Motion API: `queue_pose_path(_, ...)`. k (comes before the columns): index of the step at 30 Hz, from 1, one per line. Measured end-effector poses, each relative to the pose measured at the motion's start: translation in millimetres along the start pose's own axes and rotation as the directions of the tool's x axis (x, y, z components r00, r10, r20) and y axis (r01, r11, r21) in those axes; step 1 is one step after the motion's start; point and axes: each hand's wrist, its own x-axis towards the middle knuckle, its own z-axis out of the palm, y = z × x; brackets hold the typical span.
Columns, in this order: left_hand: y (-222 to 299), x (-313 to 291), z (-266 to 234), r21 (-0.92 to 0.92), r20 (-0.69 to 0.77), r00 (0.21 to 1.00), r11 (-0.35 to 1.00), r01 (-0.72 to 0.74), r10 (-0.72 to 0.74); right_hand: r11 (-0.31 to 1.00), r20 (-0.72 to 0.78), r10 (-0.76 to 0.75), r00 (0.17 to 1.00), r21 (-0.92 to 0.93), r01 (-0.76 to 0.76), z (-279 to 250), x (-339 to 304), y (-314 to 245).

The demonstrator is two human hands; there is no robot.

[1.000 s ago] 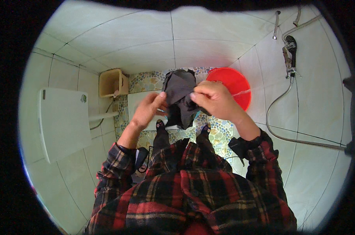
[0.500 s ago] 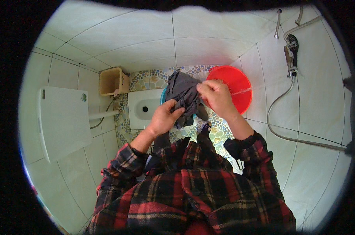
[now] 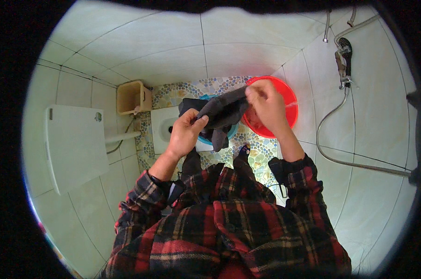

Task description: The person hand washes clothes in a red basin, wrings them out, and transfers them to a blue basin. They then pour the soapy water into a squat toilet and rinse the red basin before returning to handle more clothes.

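Note:
A dark grey garment is stretched between my two hands, its lower folds hanging down. My left hand pinches its left end between thumb and fingers. At the upper right end, my right hand grips the edge; its fingertips are slightly blurred. Behind and below the cloth stands a blue basin, mostly covered by it. A red bucket is right of the basin, partly hidden by my right hand, and there seems to be water in it. Which kind of garment this is, I cannot tell.
Left of the basin is a white squat toilet, with a beige bin beyond it. A white cistern hangs on the left wall. On the right wall are a black shower head and a looping metal hose.
The garment has gone from a bunched heap to being pulled out between my hands. My right hand has moved right and slightly up; my left hand has shifted a little left.

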Motion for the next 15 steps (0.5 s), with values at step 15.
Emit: queue_pose_path(15,13.8,-4.3,32.5,0.072,0.106,0.978,0.979,-0.190,0.181,0.822,0.811,0.167,0.561,-0.429,0.376,71.2,7.8,79.9)
